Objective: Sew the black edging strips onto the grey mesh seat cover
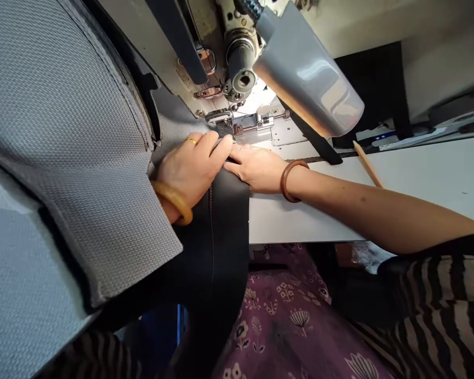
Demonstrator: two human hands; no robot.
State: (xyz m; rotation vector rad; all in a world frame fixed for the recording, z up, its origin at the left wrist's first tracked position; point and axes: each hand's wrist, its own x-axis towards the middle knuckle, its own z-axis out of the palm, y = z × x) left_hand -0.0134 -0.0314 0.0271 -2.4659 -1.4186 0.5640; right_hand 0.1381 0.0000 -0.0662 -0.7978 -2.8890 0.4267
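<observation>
1. Your left hand (191, 173) grasps the black panel (225, 242), fingers curled over its edge, with grey woven fabric (75, 131) attached.
2. Your right hand (256, 168) lies open, pressing beside it on the white table (308, 221).
3. Farther, the panel reaches the presser foot (221, 123).

a black leather-like panel (217, 237) with a fine reddish stitch line curves up beneath the left grip (191, 173), its edge lying against a large, stiff grey woven fabric sheet (75, 147) folded beside it.
</observation>
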